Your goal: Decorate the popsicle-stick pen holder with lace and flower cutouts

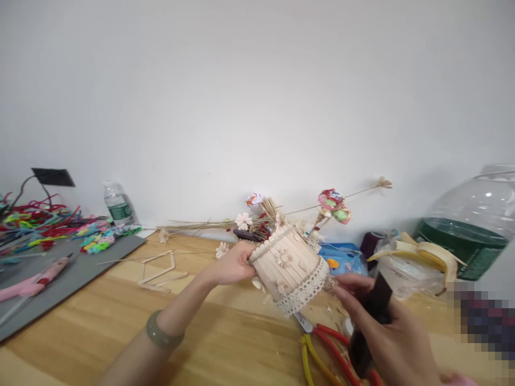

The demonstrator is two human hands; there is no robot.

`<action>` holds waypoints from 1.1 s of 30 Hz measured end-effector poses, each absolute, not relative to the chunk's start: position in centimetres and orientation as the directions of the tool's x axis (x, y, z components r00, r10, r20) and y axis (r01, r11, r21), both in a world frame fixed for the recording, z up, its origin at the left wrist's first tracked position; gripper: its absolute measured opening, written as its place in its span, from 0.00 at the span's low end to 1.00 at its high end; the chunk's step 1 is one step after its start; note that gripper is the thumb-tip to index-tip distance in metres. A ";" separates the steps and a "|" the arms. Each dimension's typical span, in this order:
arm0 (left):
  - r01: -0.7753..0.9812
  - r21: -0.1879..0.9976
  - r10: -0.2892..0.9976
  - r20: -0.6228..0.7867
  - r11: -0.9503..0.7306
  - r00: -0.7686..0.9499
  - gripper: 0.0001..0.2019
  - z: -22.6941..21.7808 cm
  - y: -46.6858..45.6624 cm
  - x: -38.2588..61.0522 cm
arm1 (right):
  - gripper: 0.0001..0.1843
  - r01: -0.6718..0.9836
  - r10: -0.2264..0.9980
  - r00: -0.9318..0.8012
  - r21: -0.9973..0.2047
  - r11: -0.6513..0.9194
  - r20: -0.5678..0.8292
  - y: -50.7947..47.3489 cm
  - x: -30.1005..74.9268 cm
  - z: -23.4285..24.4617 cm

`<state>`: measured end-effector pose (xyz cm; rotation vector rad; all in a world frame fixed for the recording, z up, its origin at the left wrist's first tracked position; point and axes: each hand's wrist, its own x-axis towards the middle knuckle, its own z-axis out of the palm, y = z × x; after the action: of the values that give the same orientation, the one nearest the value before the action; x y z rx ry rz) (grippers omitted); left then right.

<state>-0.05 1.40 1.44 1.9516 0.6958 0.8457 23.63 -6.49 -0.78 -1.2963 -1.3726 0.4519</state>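
Note:
A round wooden-stick flower pot point(287, 260), tilted on its side, hangs over the table. It has small wooden flowers on its wall and a white lace band point(303, 289) around its lower edge. My left hand point(235, 264) is closed on the pot's rim, with a green bangle point(163, 329) on that wrist. My right hand point(396, 338) is wrapped around a dark object point(378, 300) whose kind I cannot make out. Its thumb and finger reach the lace end of the pot. Red-and-yellow-handled pliers point(308, 326) lie below the pot.
Paper and dried flowers point(330, 199) lie behind the pot, against the wall. A blue tray point(344, 257), a banana peel point(426, 257) and a large bottle point(475, 230) are at right. At left are bent sticks point(159, 273), a small bottle point(119, 206), coloured pipe cleaners point(44, 222) and a pink tool point(36, 284) on a grey mat.

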 end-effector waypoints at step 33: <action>0.176 0.901 0.799 0.246 -0.398 0.549 0.05 1.5 0.7 0.5 | 0.08 0.488 0.880 0.089 -0.790 0.371 0.467 -6.6 22.6 -0.9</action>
<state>0.48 0.72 1.53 1.8813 0.7952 0.8675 22.63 -6.56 -0.89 -1.2679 -1.5556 0.4563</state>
